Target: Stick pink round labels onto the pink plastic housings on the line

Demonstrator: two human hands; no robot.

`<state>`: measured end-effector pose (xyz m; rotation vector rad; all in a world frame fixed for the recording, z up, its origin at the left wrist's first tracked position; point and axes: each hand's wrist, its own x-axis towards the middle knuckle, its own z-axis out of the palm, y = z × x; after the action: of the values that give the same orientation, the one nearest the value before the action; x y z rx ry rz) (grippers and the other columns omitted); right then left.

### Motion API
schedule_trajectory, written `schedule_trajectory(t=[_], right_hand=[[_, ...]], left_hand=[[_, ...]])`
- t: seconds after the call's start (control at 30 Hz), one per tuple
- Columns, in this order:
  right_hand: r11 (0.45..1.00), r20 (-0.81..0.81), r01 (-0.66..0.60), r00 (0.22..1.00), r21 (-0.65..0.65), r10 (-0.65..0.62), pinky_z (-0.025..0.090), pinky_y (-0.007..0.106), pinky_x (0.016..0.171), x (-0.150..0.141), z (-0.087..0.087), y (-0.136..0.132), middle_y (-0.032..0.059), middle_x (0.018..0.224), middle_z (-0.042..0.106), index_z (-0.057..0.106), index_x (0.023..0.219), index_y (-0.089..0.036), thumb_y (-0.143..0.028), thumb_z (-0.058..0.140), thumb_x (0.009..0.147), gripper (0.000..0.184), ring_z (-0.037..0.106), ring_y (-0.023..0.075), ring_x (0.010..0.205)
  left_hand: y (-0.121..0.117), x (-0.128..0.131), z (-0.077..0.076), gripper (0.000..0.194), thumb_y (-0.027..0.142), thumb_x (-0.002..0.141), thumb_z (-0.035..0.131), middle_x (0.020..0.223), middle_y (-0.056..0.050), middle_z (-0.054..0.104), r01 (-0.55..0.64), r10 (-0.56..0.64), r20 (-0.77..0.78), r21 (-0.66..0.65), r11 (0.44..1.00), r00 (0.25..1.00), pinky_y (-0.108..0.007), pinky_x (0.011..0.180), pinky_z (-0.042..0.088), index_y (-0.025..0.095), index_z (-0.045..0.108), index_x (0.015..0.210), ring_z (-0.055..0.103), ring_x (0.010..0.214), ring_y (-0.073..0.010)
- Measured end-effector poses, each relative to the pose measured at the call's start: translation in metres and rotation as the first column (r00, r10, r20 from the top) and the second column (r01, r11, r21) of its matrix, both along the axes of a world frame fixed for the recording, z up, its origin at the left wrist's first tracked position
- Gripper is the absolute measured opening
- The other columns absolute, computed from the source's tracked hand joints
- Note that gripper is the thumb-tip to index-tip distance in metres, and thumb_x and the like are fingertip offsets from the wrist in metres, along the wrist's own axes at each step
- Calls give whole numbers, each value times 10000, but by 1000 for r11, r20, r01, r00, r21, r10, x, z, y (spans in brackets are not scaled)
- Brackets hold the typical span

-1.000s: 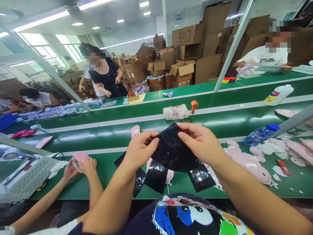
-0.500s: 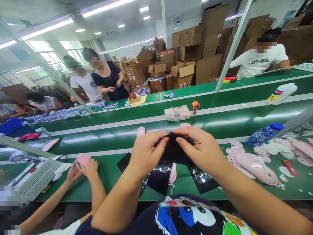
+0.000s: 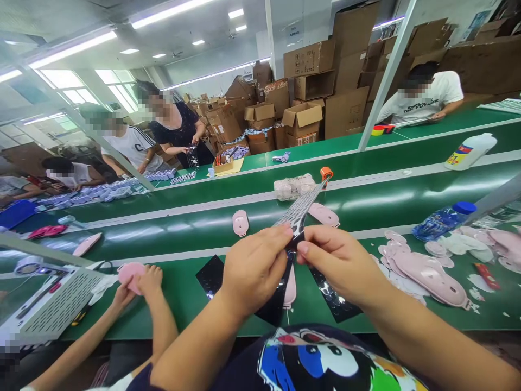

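My left hand is closed on a glossy black sticker sheet, in front of my chest. My right hand pinches the same sheet at its right edge with thumb and fingertips. From between the hands a pale strip full of holes rises away from me; whether it is a layer of the sheet or its shiny face I cannot tell. More black sheets with round shiny marks lie beneath on the green table. A pink plastic part shows partly between them; my left hand hides some of this.
Pink plastic parts and scraps are heaped at the right, beside a blue-capped bottle. Two pink covers lie on the belt ahead, near a wrapped bundle. At left, a co-worker's hands hold a pink part beside a perforated white box.
My hands have turned the black sheet, and the pale holed strip now stands up between them. My left hand has rolled over, knuckles up. A pink cover on the belt has come into fuller view.
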<state>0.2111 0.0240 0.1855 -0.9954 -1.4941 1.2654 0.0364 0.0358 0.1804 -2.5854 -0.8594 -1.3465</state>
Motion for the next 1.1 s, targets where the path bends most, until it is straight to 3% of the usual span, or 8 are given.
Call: schedule_trajectory(t=[0.17, 0.33, 0.5, 0.67, 0.87, 0.93, 1.03, 1.1], right_hand=[[975, 195, -6, 980, 222, -38, 295, 239, 516, 1, -3, -2, -52, 582, 377, 401, 591, -194, -217, 463, 837, 254, 365, 90, 558], [936, 312, -70, 949, 345, -43, 288, 237, 535, -1, -4, -4, -49, 583, 368, 343, 596, -191, -150, 429, 839, 261, 371, 87, 569], [924, 400, -136, 916, 358, -20, 274, 243, 530, 3, -2, -1, -46, 577, 362, 318, 598, -192, -129, 403, 812, 239, 357, 91, 560], [939, 475, -183, 880, 291, 24, 262, 251, 509, 7, 0, 4, -43, 565, 354, 301, 587, -197, -157, 391, 806, 240, 352, 98, 539], [959, 446, -41, 890, 279, -92, 368, 250, 523, 5, -7, 7, -24, 603, 484, 462, 644, -207, -286, 386, 916, 293, 472, 121, 567], [906, 474, 0, 852, 424, -222, 412, 285, 594, 5, -17, 11, 2, 671, 544, 515, 698, -209, -300, 417, 917, 257, 528, 152, 646], [743, 384, 144, 783, 653, -489, 431, 411, 835, 6, -33, 22, 92, 998, 630, 589, 928, -199, -353, 529, 859, 179, 573, 261, 971], [803, 408, 119, 812, 585, -417, 431, 418, 881, 4, -39, 30, 94, 1106, 636, 595, 1033, -211, -360, 504, 874, 236, 576, 267, 1040]], left_hand=[[-4, -2, 11, 211, 108, 800, 576, 892, -32, 749, 74, -32, 121, -358, 931, 992, -196, 726, 560, 156, 699, 965, 694, 785, -112], [0, -5, 16, 142, 112, 781, 625, 781, -3, 753, 99, -44, 121, -502, 859, 992, -163, 635, 527, 174, 733, 851, 680, 679, -91], [3, -7, 19, 138, 118, 767, 640, 744, 3, 749, 105, -75, 76, -567, 817, 994, -177, 603, 502, 185, 746, 825, 674, 646, -96], [11, -7, 15, 142, 150, 804, 612, 719, 5, 736, 124, -121, 52, -681, 722, 991, -202, 591, 490, 198, 745, 820, 659, 637, -109], [8, 0, -3, 327, 224, 793, 646, 1053, -44, 715, 112, -113, 41, -653, 749, 993, -285, 840, 494, 186, 655, 1118, 650, 938, -175], [8, 2, -9, 254, 206, 861, 552, 991, -28, 723, 22, -31, -2, -638, 770, 1000, -284, 797, 492, 209, 665, 1089, 650, 887, -164], [12, 2, -13, 263, 187, 907, 467, 952, -14, 728, -67, 79, -7, -606, 793, 997, -276, 781, 487, 229, 680, 1056, 652, 851, -151], [14, 2, -12, 256, 192, 900, 482, 976, -18, 728, -70, 89, 2, -595, 801, 996, -273, 802, 485, 224, 675, 1065, 654, 870, -152]])
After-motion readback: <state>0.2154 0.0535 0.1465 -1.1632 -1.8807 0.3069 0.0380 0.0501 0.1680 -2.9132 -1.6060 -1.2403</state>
